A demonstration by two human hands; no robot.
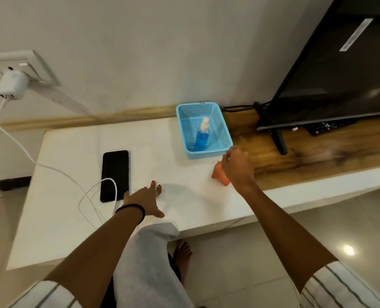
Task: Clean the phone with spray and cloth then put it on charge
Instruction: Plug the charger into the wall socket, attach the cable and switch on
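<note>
Phone [115, 175] lay flat on the tabletop [69, 218], cable [18, 143] at its near end. Our left hand [145, 198] rested spread beside it; our right hand [236, 166] held the orange cloth [219, 174]. We judged the cloth should go gently into the basket [215, 150] beside the spray bottle [202, 135].

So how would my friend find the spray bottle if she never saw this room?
Look at the white table by the wall, then find the light blue basket at its back edge, near the black TV. The spray bottle stands inside the basket. It is the only thing in there, filled with blue liquid and topped with a pale nozzle.
</note>
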